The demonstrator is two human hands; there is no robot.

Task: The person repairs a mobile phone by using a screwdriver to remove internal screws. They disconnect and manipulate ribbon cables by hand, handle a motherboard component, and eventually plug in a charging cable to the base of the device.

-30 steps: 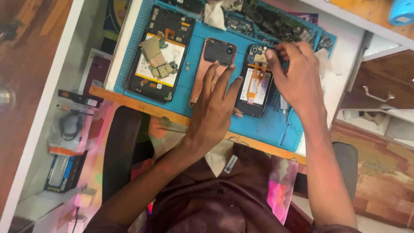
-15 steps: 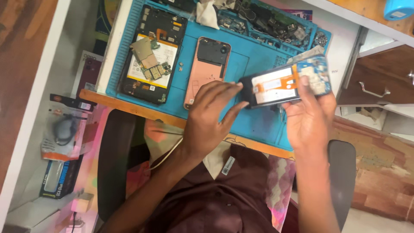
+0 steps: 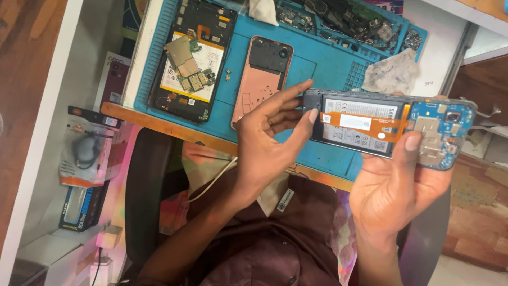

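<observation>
Head view, looking down. Opened blue-framed phone with its back cover off (image 3: 389,130) held above the near right part of the blue silicone repair mat (image 3: 323,66), long axis running left to right, blue circuit-board end pointing right, dark bottom end pointing left. White-labelled battery exposed in the middle, crossed lengthwise by an orange flex ribbon (image 3: 365,123).

Right hand (image 3: 394,190) clamped on the phone from below, thumb pressed on the near edge by the board. Left hand (image 3: 267,145) with fingers spread and apart, thumb tip touching the phone's left end, not wrapped around it.

On the mat, far left: a second opened black phone (image 3: 193,58), long axis near to far, with a white battery label and a loose metal shield on top. Beside it, right: a pink phone back cover (image 3: 262,79). Far edge: a heap of small dark spare parts (image 3: 344,21). Right of the mat: a crumpled grey cloth (image 3: 391,74).

Left, below the desk: a clear plastic package with an orange card (image 3: 84,153), and a dark box (image 3: 82,209) nearer.
</observation>
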